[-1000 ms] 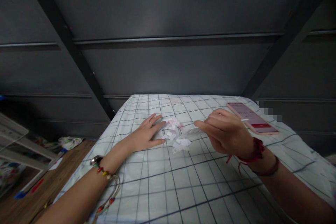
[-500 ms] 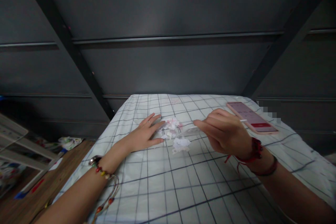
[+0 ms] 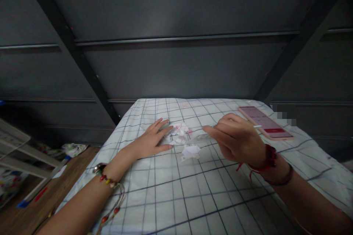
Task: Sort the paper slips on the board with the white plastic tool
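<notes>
Barely moved: left hand [image 3: 152, 141] spread, holding nothing, beside white paper scraps [image 3: 191, 150]; right hand [image 3: 237, 139] curled around a white stick [image 3: 257, 126].

My view is dim, with faint sheen on the dark grey panelled wall [image 3: 176, 68], edges stretched and soft

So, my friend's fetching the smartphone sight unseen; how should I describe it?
Find the white checked cloth, then its far right side, beyond the right hand. There lies the smartphone: pink-edged, with a red bar on its screen, unlike the crumpled scraps left of that hand.
</notes>
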A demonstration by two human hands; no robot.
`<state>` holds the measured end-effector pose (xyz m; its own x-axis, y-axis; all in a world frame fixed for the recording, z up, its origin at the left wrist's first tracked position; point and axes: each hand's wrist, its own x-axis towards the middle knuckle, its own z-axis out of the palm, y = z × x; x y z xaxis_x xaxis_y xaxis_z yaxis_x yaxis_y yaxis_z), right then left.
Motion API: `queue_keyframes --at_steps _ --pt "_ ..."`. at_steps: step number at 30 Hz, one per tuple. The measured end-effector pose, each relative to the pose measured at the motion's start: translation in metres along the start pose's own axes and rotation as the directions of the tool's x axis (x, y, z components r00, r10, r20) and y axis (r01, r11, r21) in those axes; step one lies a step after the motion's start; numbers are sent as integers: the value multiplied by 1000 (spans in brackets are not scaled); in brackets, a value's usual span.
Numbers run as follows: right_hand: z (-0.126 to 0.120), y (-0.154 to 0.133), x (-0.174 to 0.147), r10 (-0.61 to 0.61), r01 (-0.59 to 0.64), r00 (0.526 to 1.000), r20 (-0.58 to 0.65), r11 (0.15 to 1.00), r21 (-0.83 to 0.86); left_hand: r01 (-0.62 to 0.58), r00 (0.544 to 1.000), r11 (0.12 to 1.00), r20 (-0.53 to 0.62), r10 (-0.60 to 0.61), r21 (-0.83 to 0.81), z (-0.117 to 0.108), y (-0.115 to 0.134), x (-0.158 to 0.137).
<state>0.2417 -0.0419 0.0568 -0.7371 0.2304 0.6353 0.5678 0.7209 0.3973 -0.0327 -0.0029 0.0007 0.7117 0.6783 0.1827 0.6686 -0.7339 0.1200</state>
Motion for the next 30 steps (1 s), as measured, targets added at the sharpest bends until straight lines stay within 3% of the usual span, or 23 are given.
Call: queue_keyframes --at_steps 10,20,25,30 --pt "-4 7 -1 42 -41 999 31 998 -42 -10 1000 1000 -15 10 -23 -1 1 0" --pt "8 3 -1 38 -34 998 53 996 -85 -25 999 1000 -25 24 -11 0 0 0" --pt "7 3 -2 45 -44 999 12 998 -52 -27 999 1000 -25 26 -8 0 0 0" --pt "10 4 -2 30 -23 997 72 994 -105 -17 1000 1000 -7 17 11 -1 0 0"
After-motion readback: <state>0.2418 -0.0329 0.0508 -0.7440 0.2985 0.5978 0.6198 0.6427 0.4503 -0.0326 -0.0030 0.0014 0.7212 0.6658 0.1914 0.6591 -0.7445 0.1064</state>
